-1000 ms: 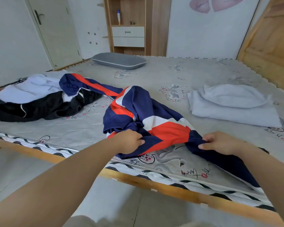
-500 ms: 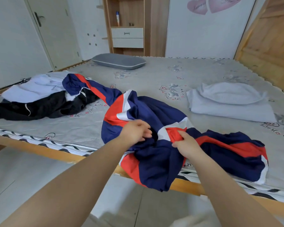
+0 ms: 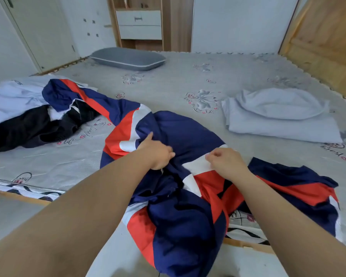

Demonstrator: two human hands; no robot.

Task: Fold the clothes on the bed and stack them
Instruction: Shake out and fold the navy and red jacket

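Gripping navy-red jacket: left hand, right hand.

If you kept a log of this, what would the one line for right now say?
step: sorting out jacket | left hand: grips it | right hand: pinches white panel | part hangs off bed | folded: white garment

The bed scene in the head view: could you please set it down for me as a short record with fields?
garment in hand: navy, red and white jacket, crumpled, partly hanging over the bed edge
left hand: grips the jacket's navy cloth
right hand: pinches its white panel
unfolded pile: black garment and pale blue garment, far left
folded: white clothes stack, right
other: grey pillow, far side of the patterned grey mattress
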